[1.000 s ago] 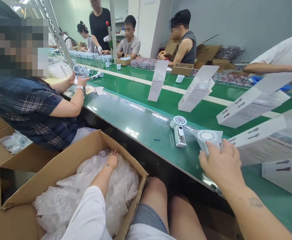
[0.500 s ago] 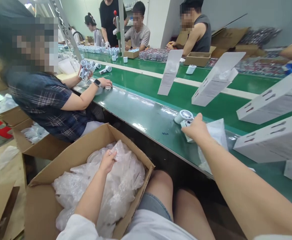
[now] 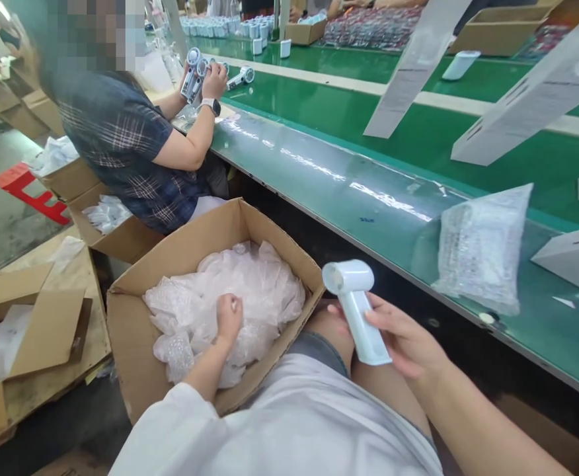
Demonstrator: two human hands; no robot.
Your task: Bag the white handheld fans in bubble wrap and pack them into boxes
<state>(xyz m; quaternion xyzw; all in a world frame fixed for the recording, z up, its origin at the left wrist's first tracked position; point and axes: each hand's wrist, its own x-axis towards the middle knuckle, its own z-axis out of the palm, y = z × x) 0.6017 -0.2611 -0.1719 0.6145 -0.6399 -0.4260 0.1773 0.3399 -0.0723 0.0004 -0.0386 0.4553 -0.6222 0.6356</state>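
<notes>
A pale blue handheld fan (image 3: 359,317) is gripped by my right hand (image 3: 403,330), with its round head up and its handle slanting down. My right hand holds it over my lap, beside the open cardboard box (image 3: 135,357). Inside that box lies a heap of clear bubble-wrap bags (image 3: 250,271). Among them my left hand (image 3: 230,317) is closed, its fingers pinched on a bubble-wrap bag; the pinched part is mostly hidden. Another bubble-wrap bag (image 3: 485,248) rests on the green bench to the right.
Beyond the bench's metal edge (image 3: 319,185) runs a green conveyor (image 3: 329,99) carrying white cartons (image 3: 522,92). At the left, a co-worker (image 3: 135,139) holds several fans. More boxes (image 3: 46,324) with plastic bags stand at my far left.
My right hand has lifted the fan off the bench and brought it back over my lap. The left hand stays in the box, fingers closed. My view has tilted down.
</notes>
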